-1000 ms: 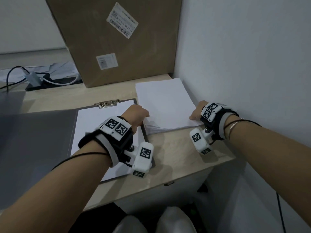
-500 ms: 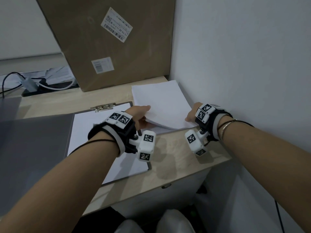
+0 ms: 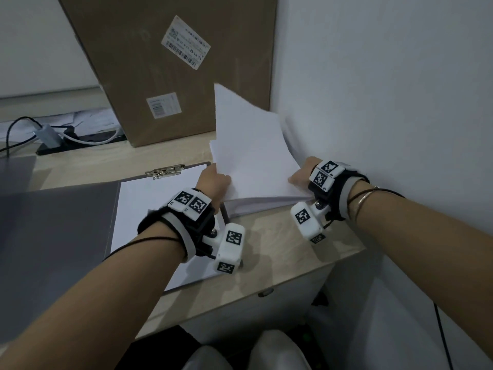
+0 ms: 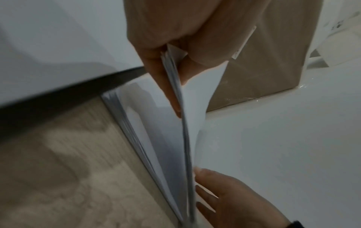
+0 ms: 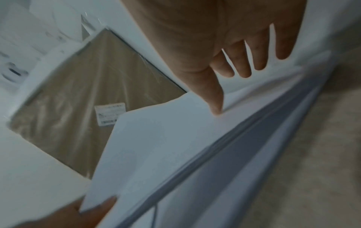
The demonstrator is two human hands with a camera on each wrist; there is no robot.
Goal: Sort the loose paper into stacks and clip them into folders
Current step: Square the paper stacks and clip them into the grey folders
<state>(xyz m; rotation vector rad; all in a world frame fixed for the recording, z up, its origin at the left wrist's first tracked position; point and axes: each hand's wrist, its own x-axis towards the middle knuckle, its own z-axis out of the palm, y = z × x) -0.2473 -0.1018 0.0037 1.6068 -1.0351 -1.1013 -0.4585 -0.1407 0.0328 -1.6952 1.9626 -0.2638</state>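
Observation:
A stack of white paper (image 3: 257, 206) lies on the wooden desk (image 3: 269, 233) by the right wall. My left hand (image 3: 214, 180) pinches the near left corner of a bundle of sheets (image 3: 248, 145) and holds it lifted and curved off the stack. The left wrist view shows the pinch (image 4: 175, 80) on the sheet edges (image 4: 185, 138). My right hand (image 3: 298, 178) rests at the near right corner with straight fingers, its thumb tip (image 5: 216, 111) on the top sheet. Left of the stack an open grey folder (image 3: 53, 236) holds white paper (image 3: 160, 206) under a metal clip (image 3: 165, 170).
A tall cardboard box (image 3: 165, 62) stands behind the folder and stack. The white wall (image 3: 373, 102) closes off the right side. A power strip with a plug and cables (image 3: 50, 137) lies at the back left. The desk's front edge (image 3: 240, 297) is near my arms.
My left hand has taken hold of the top sheets at their near left corner and raised them off the stack. The right hand has stayed at the right corner.

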